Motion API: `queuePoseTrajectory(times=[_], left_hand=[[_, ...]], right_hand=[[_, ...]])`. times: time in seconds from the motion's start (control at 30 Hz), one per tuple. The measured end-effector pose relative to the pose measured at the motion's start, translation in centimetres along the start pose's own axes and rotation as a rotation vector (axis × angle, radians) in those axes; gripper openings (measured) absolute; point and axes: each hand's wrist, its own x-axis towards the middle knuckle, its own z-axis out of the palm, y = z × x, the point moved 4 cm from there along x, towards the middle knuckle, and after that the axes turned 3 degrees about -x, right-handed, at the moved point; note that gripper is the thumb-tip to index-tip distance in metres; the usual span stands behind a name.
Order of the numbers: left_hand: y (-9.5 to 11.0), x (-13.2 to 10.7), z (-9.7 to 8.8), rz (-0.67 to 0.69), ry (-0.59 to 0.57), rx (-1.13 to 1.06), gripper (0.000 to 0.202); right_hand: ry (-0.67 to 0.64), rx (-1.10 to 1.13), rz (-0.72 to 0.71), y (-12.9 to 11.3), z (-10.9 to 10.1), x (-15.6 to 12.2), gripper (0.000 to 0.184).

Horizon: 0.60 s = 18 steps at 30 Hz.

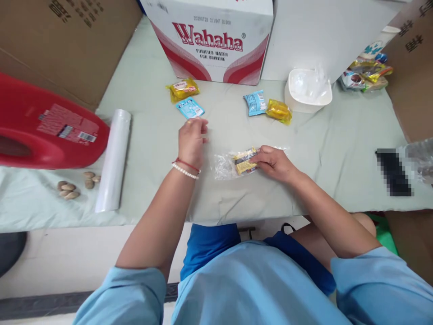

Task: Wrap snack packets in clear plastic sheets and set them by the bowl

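Observation:
My right hand point(272, 161) rests on the table with its fingers pinched on a yellow snack packet point(244, 161) that lies inside a clear plastic bag point(226, 165). My left hand point(192, 140) hovers over the table with its fingers curled, just below a small blue packet point(190, 108); whether it holds anything is hidden. Behind that blue packet lies a yellow packet point(183, 89). Farther right, another blue packet point(255, 103) and a yellow packet point(279, 111) lie side by side.
A Wahaha water carton point(213, 38) stands at the back. A white bowl point(307, 90) and a pile of snacks point(365, 74) sit at the right. A red jug point(43, 126), a roll of clear bags point(113, 160) and several nuts point(72, 185) are at the left.

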Motion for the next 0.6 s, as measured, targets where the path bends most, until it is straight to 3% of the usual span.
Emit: queuePoseTrajectory(times=[0.1, 0.2, 0.27, 0.33, 0.43, 0.53, 0.6], left_hand=[[-0.2, 0.2, 2.0, -0.052, -0.205, 0.145, 0.023], [-1.0, -2.2, 3.2, 0.056, -0.431, 0.493, 0.031], [-1.8, -4.4, 2.7, 0.180, -0.543, 0.782, 0.033], [-2.1, -6.4, 1.4, 0.283, -0.563, 0.905, 0.022], [-1.4, -8.5, -0.8, 0.325, -0.488, 0.763, 0.011], [-0.4, -9.8, -1.7, 0.113, -0.423, 0.479, 0.017], [0.1, -10.4, -0.8, -0.032, -0.388, 0.295, 0.022]], right_hand=[[0.030, 0.013, -0.021, 0.1, 0.3, -0.4, 0.029], [0.079, 0.039, -0.043, 0.0, 0.5, -0.9, 0.030], [0.127, 0.074, -0.061, -0.2, 0.6, -1.2, 0.031], [0.156, 0.105, -0.052, -0.6, 0.7, -1.5, 0.031], [0.128, 0.101, 0.008, -1.4, 0.9, -1.6, 0.030], [0.068, 0.058, 0.051, -2.6, 1.3, -1.4, 0.029], [0.056, 0.040, 0.076, -3.2, 1.7, -1.3, 0.029]])
